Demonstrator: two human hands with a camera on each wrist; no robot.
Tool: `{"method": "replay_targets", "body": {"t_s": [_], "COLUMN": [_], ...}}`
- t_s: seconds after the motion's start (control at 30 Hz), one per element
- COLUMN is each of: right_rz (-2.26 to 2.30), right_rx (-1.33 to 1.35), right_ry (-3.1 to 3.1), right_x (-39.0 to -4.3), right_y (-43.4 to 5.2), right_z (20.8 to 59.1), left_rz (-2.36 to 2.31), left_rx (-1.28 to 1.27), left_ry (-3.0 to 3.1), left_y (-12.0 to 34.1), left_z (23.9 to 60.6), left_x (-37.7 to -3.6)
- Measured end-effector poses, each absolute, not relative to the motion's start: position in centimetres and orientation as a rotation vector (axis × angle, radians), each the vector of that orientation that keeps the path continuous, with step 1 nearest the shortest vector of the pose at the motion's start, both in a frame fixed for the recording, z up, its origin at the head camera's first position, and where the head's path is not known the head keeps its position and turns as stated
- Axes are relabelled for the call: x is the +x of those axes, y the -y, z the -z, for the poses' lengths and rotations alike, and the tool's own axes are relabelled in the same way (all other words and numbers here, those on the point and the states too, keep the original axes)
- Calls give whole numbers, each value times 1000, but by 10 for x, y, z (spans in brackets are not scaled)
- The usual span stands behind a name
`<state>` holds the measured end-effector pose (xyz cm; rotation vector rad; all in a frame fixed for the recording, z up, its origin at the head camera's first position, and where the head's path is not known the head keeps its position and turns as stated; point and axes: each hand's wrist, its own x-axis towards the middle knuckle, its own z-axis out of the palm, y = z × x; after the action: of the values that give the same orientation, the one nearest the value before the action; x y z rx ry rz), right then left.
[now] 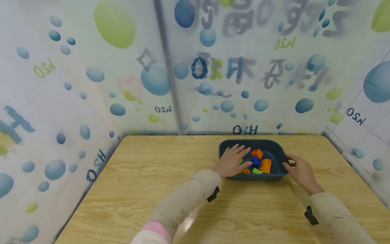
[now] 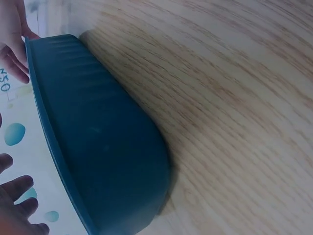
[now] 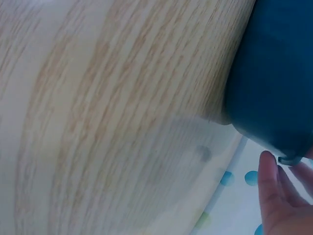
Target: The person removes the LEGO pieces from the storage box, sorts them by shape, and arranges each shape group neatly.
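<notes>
A dark teal plastic bin (image 1: 276, 159) holds several toy building bricks: orange ones (image 1: 266, 166), a blue brick (image 1: 255, 162) and a green brick (image 1: 257, 171) show in the head view. Over the bin's left part, my left hand (image 1: 232, 162) spreads its fingers above the bricks and hides some of them. In the left wrist view, those extended fingers (image 2: 18, 188) appear beyond the rim. My right hand (image 1: 301, 172) grips the bin's right end, its thumb and fingers at the rim. Seen from the right wrist, the fingertips (image 3: 268, 164) meet the bin's corner.
The bin stands on a wood-grain table (image 1: 158, 162), near its back edge and right of the middle. Behind and at both sides are walls (image 1: 262, 81) covered with blue and green bubble prints and lettering.
</notes>
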<state>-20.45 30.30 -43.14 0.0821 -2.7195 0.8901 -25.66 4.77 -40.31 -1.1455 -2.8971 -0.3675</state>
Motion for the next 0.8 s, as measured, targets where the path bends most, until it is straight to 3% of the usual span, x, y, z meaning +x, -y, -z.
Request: {"method": "replay_targets", "body": {"t_s": [0.8], "right_rz": [-889], "right_rx": [-29], "right_ry": [2597], "right_x": [-211], "right_y": [-302], "right_z": [437], "left_rz": [449], "left_rx": [-1262], "left_ry": [2862], "left_y": [-89], "left_z": [412], "left_x": [-259]}}
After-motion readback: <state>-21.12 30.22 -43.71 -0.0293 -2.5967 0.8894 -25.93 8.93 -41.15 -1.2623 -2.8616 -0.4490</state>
